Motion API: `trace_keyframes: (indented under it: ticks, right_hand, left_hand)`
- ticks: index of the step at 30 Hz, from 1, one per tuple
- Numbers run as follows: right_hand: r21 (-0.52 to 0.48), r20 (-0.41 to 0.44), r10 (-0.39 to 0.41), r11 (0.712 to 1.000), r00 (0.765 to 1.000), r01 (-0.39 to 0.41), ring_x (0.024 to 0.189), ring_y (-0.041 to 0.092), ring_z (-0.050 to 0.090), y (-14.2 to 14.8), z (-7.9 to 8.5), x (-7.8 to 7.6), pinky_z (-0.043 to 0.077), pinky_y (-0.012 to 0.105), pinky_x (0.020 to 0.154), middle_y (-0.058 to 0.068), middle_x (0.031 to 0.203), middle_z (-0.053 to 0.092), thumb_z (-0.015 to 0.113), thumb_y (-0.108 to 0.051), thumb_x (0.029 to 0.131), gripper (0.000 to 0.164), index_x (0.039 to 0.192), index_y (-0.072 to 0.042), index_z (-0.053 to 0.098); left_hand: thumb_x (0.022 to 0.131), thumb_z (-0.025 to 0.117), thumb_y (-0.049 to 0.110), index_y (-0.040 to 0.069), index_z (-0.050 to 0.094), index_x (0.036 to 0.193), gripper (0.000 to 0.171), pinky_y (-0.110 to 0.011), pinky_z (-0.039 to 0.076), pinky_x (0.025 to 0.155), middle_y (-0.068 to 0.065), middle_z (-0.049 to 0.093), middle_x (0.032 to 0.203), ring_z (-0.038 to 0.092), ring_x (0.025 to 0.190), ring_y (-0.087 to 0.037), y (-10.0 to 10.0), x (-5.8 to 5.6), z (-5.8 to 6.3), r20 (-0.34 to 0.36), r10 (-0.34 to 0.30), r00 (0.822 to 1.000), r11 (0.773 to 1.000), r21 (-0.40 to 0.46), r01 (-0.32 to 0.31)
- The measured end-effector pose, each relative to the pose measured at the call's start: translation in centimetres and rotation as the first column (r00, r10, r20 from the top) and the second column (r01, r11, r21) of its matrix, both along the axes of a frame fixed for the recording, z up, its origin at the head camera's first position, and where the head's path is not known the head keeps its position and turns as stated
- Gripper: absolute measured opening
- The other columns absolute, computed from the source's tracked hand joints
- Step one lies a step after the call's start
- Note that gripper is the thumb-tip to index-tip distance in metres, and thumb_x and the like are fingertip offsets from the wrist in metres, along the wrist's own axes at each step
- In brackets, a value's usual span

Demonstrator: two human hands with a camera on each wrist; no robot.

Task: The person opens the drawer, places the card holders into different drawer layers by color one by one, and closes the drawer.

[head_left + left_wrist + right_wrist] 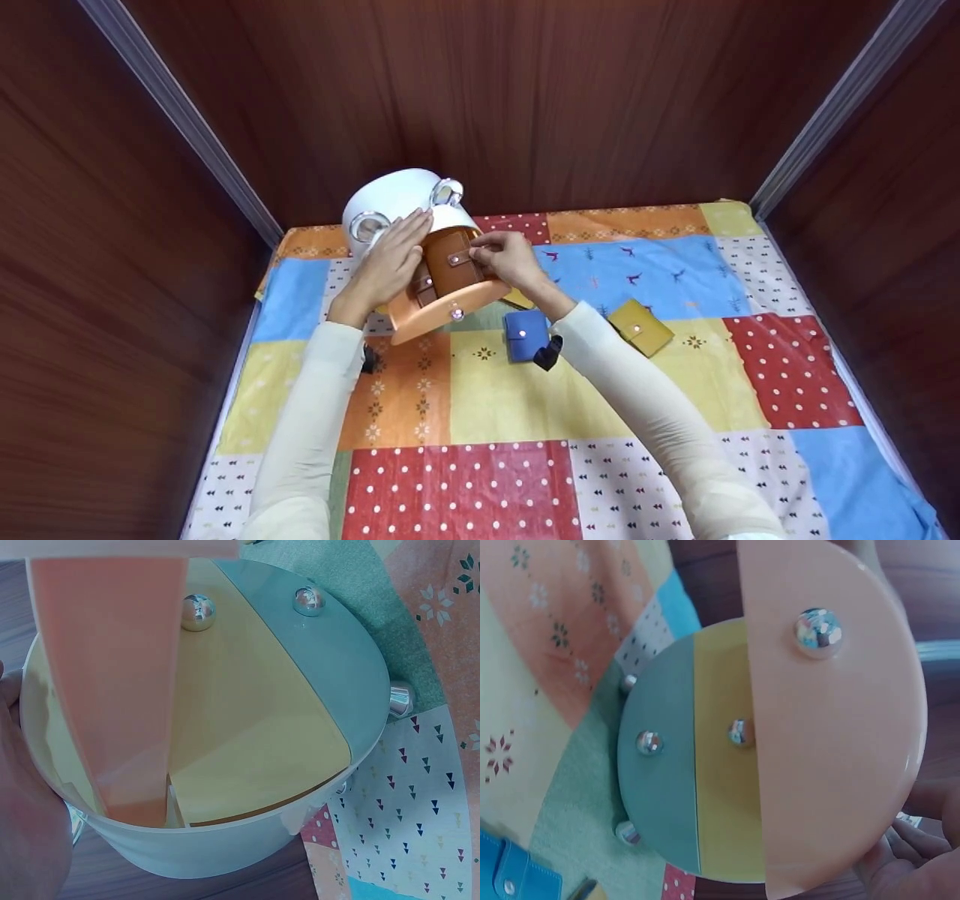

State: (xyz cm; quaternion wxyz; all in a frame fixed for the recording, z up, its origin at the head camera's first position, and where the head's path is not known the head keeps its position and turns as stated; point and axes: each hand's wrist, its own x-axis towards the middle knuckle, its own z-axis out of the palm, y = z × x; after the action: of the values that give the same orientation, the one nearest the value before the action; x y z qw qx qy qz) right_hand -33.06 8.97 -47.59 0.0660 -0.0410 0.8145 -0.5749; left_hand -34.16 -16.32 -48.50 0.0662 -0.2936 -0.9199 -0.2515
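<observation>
The left hand point(386, 262) lay with straight fingers against the white cabinet point(394, 196), gripping nothing. The right hand point(514, 261) had its fingers and thumb bent in a pinch on the edge of a brown wallet point(450, 276), which sat in the cabinet's pulled-out orange drawer point(420, 322) beside a 2nd wallet point(426, 295) (also brown). Right of the cabinet lay 1 blue wallet point(527, 345) and, farther off, 1 yellow wallet point(649, 330).

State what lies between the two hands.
The head view shows a brown wallet and part of a second one, in the orange drawer, between the left hand and the right hand.
</observation>
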Motion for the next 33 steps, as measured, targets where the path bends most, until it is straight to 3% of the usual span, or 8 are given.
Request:
trace_keyframes:
  ticks: [7,11,21,33]
  right_hand:
    - [0.238,-0.207,0.011,0.970,0.978,0.040,0.092,0.022,0.077,0.0,-0.1,0.1,0.064,0.034,0.079,0.012,0.111,0.082,0.075,-0.018,0.101,0.020,0.117,-0.006,0.082]
    - [0.304,-0.296,0.024,0.950,0.955,0.071,0.096,0.026,0.077,0.0,-0.3,0.0,0.063,0.041,0.086,0.012,0.109,0.082,0.075,-0.015,0.100,0.018,0.113,-0.006,0.083]
    - [0.267,-0.284,0.007,0.961,0.959,0.072,0.097,0.026,0.077,0.3,-0.4,0.2,0.063,0.040,0.084,0.012,0.107,0.082,0.074,-0.017,0.102,0.015,0.108,-0.007,0.083]
    - [0.177,-0.300,-0.011,0.982,0.954,0.067,0.080,0.017,0.067,0.7,0.6,1.6,0.050,0.024,0.068,0.011,0.100,0.081,0.072,-0.016,0.102,0.014,0.106,-0.006,0.082]
  left_hand:
    - [0.114,0.033,0.021,0.012,0.031,0.168,0.055,-0.041,0.009,0.139,-0.003,0.026,0.178,0.020,0.167,-0.025,0.0,0.0,0.0,-0.006,-0.003,1.000,1.000,0.012,0.003]
    - [0.114,0.033,0.021,0.011,0.031,0.168,0.055,-0.040,0.009,0.139,-0.004,0.027,0.177,0.020,0.167,-0.025,0.0,-0.1,0.0,-0.012,-0.010,1.000,1.000,0.015,0.011]
    - [0.113,0.033,0.018,0.009,0.029,0.168,0.055,-0.041,0.007,0.139,-0.006,0.026,0.178,0.019,0.167,-0.026,-0.1,-0.1,0.0,-0.012,-0.013,1.000,1.000,0.009,0.013]
    - [0.113,0.033,0.019,0.011,0.028,0.168,0.056,-0.041,0.007,0.139,-0.004,0.024,0.178,0.019,0.167,-0.025,-0.1,-0.1,0.0,-0.010,-0.013,1.000,1.000,-0.008,0.013]
